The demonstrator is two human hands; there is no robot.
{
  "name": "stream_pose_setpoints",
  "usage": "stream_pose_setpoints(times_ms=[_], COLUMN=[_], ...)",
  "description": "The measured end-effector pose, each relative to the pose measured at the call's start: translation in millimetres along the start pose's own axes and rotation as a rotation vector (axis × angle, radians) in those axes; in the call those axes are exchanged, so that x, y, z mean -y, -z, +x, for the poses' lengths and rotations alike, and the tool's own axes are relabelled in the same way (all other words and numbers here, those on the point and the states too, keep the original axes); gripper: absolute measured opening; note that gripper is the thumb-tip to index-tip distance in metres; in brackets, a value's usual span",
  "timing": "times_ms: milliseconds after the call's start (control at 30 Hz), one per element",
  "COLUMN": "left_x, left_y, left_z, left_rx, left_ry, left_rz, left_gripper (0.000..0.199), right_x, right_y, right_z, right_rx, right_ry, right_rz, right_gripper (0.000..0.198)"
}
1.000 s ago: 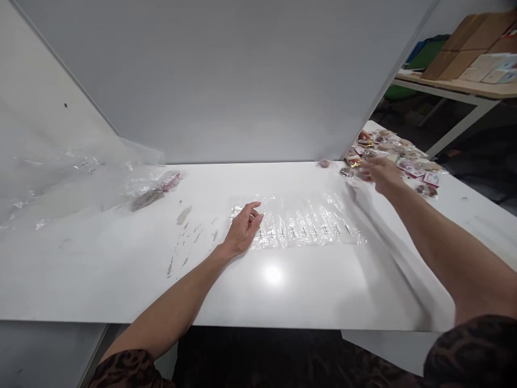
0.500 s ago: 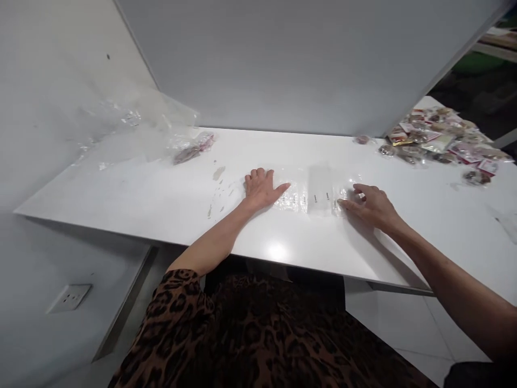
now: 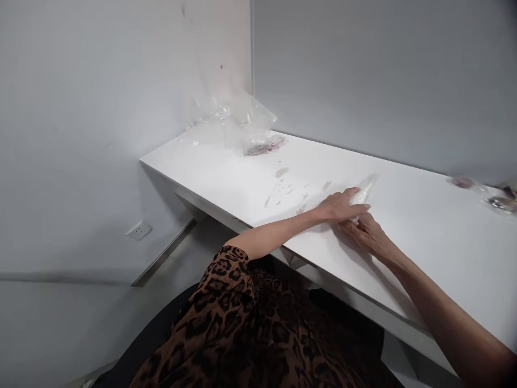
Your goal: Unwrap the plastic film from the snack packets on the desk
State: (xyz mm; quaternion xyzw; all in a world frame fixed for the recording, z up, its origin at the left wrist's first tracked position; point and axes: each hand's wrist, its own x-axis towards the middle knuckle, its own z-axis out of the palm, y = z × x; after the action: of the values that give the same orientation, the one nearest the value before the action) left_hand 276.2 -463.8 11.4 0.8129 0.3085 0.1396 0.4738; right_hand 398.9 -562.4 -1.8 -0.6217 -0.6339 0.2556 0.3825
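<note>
Gathered between my two hands, just above the white table (image 3: 407,215), is a bunch of clear plastic bags (image 3: 364,189). My left hand (image 3: 339,206) closes over the bags from the left, its fingers wrapped on them. From below and to the right, my right hand (image 3: 365,233) grips the same bunch, with its thumb close to the left hand's fingers. The far end of the bags sticks up past the hands in a narrow, folded shape. Most of the bunch is hidden behind the fingers.
A heap of clear plastic bags (image 3: 246,118) lies in the back left corner by the wall. In front of it rests a pinkish packet (image 3: 264,145). Small wrapped items (image 3: 501,202) lie at the far right. Greyish marks (image 3: 281,172) spot the tabletop.
The clear bags, laid out flat in a row before, are now gathered into one bunch. My hands have come together on them, and the view has turned left.
</note>
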Motion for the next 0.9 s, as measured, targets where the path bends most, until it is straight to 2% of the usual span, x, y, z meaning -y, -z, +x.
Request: stream_pose_setpoints(times_ms=[67, 167, 233, 333, 400, 500, 633, 700, 767, 800, 900], left_x=[11.3, 31.4, 45.7, 67.5, 81.9, 102.4, 127.5, 137.8, 144.4, 145.6, 141.2], left_y=[10.5, 35.7, 61.0, 110.9, 147.2, 196.7, 244.5, 258.9, 265.4, 265.5, 256.5], left_z=[-5.1, -19.0, -31.7, -56.7, -78.3, -114.8, -150.6, -156.8, -155.1, -151.6, -131.4], left_rx=[-0.070, -0.185, -0.270, -0.457, -0.601, -0.773, -0.946, -0.881, -0.780, -0.770, -0.922], left_ry=[-0.018, -0.035, -0.027, 0.029, 0.085, 0.282, 0.559, 0.673, 0.772, 0.791, 0.681], left_rz=[-0.103, -0.169, -0.166, -0.088, 0.015, 0.325, 0.708, 0.741, 0.711, 0.711, 0.814], left_gripper=[0.073, 0.072, 0.074, 0.072, 0.070, 0.069, 0.063, 0.056, 0.062, 0.067, 0.071], right_x=[7.6, 10.8, 7.8, -0.3, -5.2, -10.3, -15.6, -17.4, -17.6, -17.0, -14.1], right_y=[-2.3, -2.8, -2.8, -2.9, -2.7, -2.3, -2.9, -3.3, -3.5, -3.4, -3.3], right_z=[-2.2, -6.6, -7.8, -6.6, -5.4, -4.3, -3.4, -2.8, -2.3, -2.1, -1.6], right_rx=[0.048, 0.063, 0.057, 0.042, 0.025, 0.008, -0.009, -0.018, -0.017, -0.013, 0.009], right_ry=[-0.043, -0.090, -0.144, -0.223, -0.244, -0.240, -0.208, -0.212, -0.222, -0.226, -0.239], right_rz=[-0.007, 0.121, 0.183, 0.196, 0.200, 0.184, 0.165, 0.160, 0.159, 0.162, 0.175], right_gripper=[0.053, 0.057, 0.057, 0.060, 0.061, 0.057, 0.047, 0.046, 0.047, 0.047, 0.048])
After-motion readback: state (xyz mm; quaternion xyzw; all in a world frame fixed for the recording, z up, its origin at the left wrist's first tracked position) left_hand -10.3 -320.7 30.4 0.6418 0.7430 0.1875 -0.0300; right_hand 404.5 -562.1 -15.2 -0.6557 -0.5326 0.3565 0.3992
